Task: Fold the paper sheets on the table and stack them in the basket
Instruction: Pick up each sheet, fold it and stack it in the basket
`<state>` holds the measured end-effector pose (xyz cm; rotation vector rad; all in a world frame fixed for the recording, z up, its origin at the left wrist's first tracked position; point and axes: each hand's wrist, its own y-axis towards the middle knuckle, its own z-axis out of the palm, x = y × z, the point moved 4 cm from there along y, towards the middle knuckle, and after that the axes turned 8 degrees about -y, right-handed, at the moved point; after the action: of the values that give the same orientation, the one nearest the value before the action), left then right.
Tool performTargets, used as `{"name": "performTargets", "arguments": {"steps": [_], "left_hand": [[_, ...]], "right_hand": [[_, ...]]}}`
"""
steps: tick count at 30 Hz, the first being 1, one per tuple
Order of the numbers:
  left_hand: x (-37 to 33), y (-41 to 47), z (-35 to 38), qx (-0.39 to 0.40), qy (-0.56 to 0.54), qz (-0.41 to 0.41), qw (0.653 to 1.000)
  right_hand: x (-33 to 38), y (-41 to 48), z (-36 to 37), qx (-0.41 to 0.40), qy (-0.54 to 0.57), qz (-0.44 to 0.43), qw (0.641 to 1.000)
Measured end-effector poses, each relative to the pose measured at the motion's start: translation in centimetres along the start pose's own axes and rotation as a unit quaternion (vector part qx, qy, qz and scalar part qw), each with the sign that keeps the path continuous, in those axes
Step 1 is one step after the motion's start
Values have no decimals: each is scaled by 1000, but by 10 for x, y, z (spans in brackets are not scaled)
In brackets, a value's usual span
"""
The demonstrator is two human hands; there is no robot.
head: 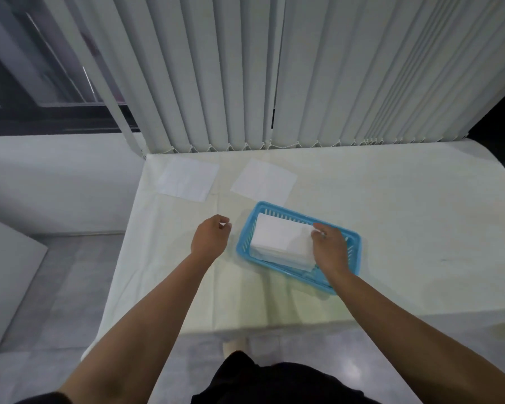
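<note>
Blue basket [351,248] already holding a stack of folded sheets [280,242]; right hand [330,252] pinching its top edge, setting it down. Left hand [212,237] hovering loosely curled, empty. Two flat sheets [187,178] [264,179] waiting unfolded near blinds [245,68].

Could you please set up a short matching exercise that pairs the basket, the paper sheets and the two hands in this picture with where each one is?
Column one:
1. blue basket
2. folded stack
3. unfolded sheets
4. left hand

Column two:
A. flat on the table near the blinds
B. inside the basket, under the right hand
C. curled over the tablecloth, left of the basket
D. on the table, holding the folded paper

Pairs: 1-D, 2-B, 3-A, 4-C
</note>
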<state>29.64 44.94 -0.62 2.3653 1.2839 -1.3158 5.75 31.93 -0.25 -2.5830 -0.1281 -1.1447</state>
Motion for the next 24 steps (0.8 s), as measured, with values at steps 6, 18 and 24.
{"name": "performTargets", "arguments": {"steps": [6, 18, 24], "left_hand": [[18, 18, -39, -22, 2, -21, 1000], [62, 125, -126, -55, 28, -108, 992], [93, 179, -141, -66, 44, -144, 986]], "right_hand": [[61, 15, 36, 23, -85, -99, 991], [211, 88, 168, 101, -255, -227, 934], [265, 130, 242, 144, -318, -270, 897]]}}
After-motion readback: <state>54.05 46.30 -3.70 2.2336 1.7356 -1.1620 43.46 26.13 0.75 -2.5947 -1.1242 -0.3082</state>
